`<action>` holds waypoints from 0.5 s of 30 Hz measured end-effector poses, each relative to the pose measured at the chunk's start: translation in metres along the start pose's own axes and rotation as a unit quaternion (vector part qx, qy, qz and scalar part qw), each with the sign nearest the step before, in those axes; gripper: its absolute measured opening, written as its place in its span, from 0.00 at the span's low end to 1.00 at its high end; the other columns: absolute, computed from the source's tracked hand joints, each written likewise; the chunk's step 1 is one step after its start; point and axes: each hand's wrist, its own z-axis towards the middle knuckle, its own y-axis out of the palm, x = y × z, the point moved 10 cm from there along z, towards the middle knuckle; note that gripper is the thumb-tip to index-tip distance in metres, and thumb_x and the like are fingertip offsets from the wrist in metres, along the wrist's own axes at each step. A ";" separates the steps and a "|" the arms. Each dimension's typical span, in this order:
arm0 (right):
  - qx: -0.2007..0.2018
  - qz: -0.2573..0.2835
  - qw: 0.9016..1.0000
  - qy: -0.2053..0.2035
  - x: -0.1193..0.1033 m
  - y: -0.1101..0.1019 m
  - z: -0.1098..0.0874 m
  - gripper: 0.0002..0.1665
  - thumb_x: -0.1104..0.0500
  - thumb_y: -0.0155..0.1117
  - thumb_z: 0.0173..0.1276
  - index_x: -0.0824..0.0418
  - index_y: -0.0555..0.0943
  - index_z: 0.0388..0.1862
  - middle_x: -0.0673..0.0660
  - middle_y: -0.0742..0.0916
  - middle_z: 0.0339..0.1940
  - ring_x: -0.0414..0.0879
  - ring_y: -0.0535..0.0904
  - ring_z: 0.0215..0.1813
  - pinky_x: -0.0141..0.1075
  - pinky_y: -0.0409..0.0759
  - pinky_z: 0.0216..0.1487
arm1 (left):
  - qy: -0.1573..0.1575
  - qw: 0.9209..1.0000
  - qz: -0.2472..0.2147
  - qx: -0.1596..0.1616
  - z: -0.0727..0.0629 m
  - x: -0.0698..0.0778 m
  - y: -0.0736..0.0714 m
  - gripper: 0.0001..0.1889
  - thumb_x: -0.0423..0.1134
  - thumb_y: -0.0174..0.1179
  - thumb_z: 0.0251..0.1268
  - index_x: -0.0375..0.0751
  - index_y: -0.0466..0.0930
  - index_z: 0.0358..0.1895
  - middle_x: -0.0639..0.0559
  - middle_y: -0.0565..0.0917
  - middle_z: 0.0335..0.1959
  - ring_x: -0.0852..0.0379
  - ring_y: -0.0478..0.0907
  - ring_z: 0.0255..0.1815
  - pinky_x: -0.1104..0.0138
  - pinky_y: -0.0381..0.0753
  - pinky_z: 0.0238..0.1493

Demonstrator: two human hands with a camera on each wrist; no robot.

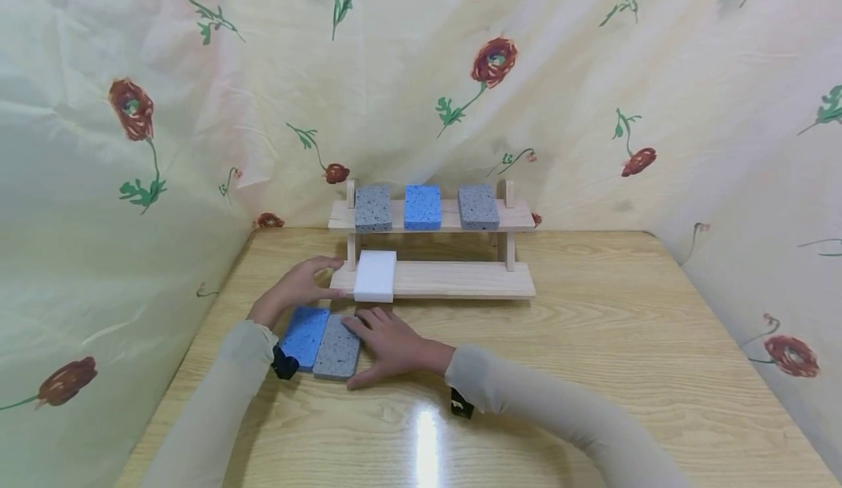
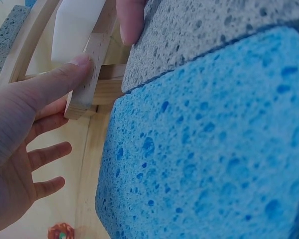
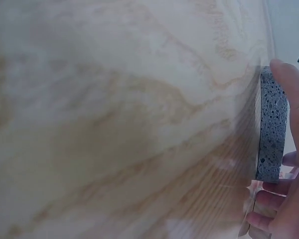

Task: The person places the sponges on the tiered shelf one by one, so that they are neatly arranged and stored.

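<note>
My left hand point(image 1: 299, 285) is at the left end of a two-tier wooden shelf point(image 1: 460, 280), its thumb and forefinger pinching the end of the lower board. The other fingers point(image 2: 51, 155) spread loosely beside it. Below lie a blue sponge point(image 1: 305, 336) and a speckled grey sponge point(image 1: 338, 348), side by side on the table. My right hand point(image 1: 397, 343) holds the grey one across its length, thumb at the near end and fingers at the far end. A white block point(image 1: 376, 276) lies on the lower board near the left hand.
On the upper board sit a grey sponge point(image 1: 373, 209), a blue sponge point(image 1: 422, 207) and another grey sponge point(image 1: 478, 207), spaced apart. Floral cloth point(image 1: 395, 93) hangs behind and at both sides of the wooden table point(image 1: 605, 342).
</note>
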 end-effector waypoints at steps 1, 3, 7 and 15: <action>0.000 0.000 1.000 0.002 0.000 0.000 0.000 0.67 0.19 0.64 0.57 0.51 0.51 0.85 0.58 0.67 0.79 0.52 0.65 0.76 0.51 0.71 0.74 | 0.001 1.000 -0.001 0.000 0.000 0.000 0.000 0.38 0.50 0.73 0.62 0.40 0.71 0.73 0.39 0.70 0.75 0.36 0.61 0.79 0.41 0.60 0.78; -0.001 -0.003 1.000 0.005 -0.001 0.000 0.000 0.68 0.19 0.63 0.56 0.50 0.51 0.85 0.58 0.67 0.79 0.52 0.65 0.76 0.51 0.71 0.74 | 0.003 1.000 -0.001 0.001 -0.001 0.001 0.000 0.38 0.50 0.73 0.62 0.39 0.71 0.73 0.39 0.70 0.75 0.36 0.62 0.79 0.40 0.60 0.78; 0.001 -0.006 1.000 0.010 -0.001 0.000 0.001 0.67 0.18 0.63 0.56 0.50 0.52 0.85 0.58 0.67 0.78 0.52 0.65 0.76 0.51 0.70 0.75 | 0.006 1.000 0.000 0.002 -0.001 0.001 0.001 0.39 0.51 0.73 0.62 0.39 0.71 0.73 0.38 0.71 0.75 0.35 0.62 0.78 0.40 0.60 0.78; 0.009 -0.006 1.000 0.010 -0.002 -0.001 0.001 0.65 0.20 0.62 0.58 0.51 0.54 0.84 0.58 0.68 0.78 0.52 0.65 0.75 0.51 0.69 0.75 | 0.003 1.000 -0.005 0.001 0.000 -0.001 0.001 0.38 0.51 0.73 0.62 0.39 0.71 0.73 0.39 0.71 0.75 0.36 0.62 0.78 0.40 0.60 0.78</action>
